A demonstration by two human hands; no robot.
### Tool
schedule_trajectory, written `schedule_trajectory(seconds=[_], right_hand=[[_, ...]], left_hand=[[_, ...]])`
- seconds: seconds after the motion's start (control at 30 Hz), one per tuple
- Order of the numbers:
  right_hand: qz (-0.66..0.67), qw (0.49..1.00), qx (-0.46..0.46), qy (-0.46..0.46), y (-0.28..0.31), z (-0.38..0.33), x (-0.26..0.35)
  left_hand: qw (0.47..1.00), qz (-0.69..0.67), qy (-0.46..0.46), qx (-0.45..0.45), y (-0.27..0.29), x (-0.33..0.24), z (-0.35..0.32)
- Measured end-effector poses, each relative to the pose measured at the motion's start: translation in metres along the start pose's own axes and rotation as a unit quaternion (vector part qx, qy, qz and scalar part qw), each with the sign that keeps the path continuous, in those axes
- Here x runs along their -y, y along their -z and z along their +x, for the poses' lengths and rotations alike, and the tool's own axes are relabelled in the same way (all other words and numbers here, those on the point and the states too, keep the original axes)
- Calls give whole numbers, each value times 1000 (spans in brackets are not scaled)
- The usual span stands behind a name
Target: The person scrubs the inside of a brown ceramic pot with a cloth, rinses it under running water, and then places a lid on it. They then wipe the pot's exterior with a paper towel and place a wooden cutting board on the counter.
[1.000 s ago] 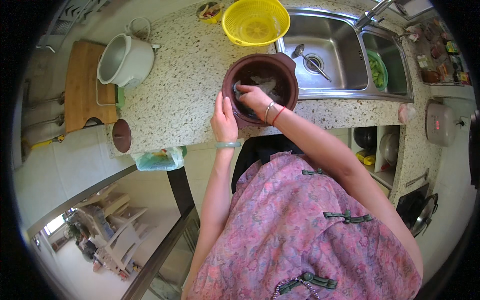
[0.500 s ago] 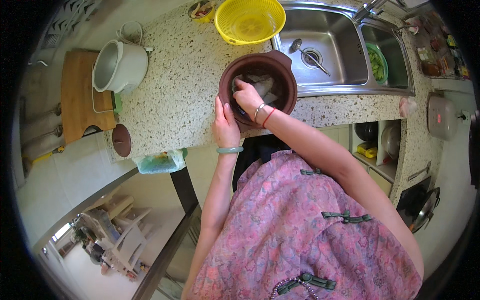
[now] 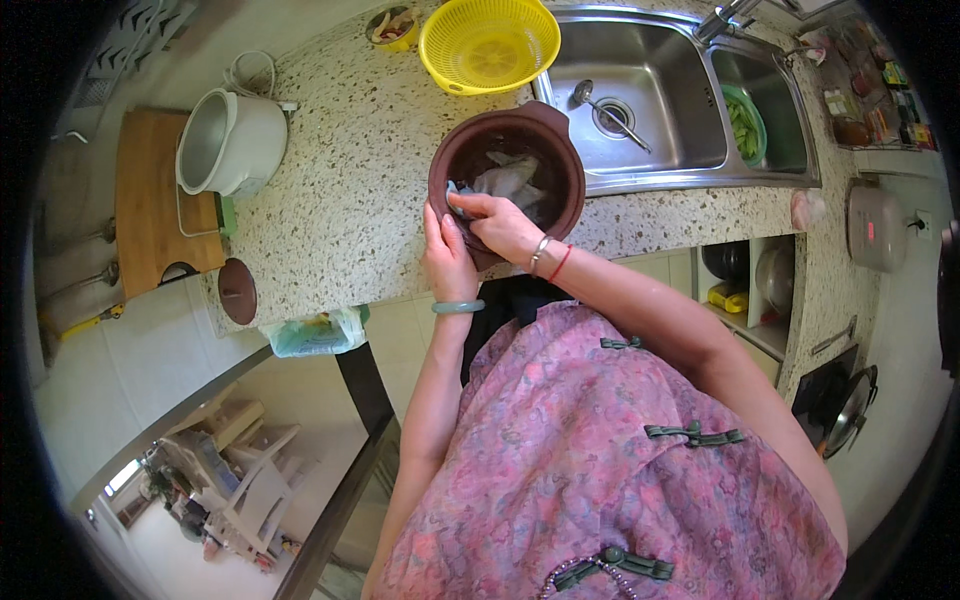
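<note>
Speckled stone tabletop [image 3: 340,180] fills the upper middle of the frame; a double stainless steel sink [image 3: 655,105] is set into it at the upper right; a wooden cutting board [image 3: 150,200] lies at the left edge; a white rice cooker pot [image 3: 230,140] stands just beside that board; a round yellow plastic colander [image 3: 490,40] sits at the top centre; a dark brown round clay pot [image 3: 508,180] stands at the tabletop's near edge, centre frame, just beside the sink. Left hand [image 3: 448,262], fingers flat and together, presses against the pot's outer wall on its lower left; right hand [image 3: 500,225] reaches over the rim into the pot, fingers closed on a pale grey cloth [image 3: 505,180] lying inside; a small brown round lid [image 3: 238,291] rests at the tabletop's lower left corner.
</note>
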State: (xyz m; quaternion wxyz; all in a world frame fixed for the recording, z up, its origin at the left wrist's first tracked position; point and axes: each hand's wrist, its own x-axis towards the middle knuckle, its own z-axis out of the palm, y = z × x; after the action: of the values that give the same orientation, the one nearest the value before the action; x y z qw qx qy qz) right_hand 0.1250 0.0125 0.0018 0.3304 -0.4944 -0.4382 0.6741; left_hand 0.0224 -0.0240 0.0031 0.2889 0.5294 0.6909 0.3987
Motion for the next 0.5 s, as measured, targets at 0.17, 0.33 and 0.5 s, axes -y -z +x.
schedule_trajectory(seconds=[0.17, 0.33, 0.5], right_hand=[[-51, 995, -86, -29, 0, 45, -17], [-130, 990, -51, -14, 4, 43, -22], [-145, 985, 93, -13, 18, 5, 9]], left_hand=[[999, 46, 1, 3, -1, 1, -3], [999, 26, -18, 0, -7, 7, -2], [999, 0, 48, 11, -5, 4, -5]])
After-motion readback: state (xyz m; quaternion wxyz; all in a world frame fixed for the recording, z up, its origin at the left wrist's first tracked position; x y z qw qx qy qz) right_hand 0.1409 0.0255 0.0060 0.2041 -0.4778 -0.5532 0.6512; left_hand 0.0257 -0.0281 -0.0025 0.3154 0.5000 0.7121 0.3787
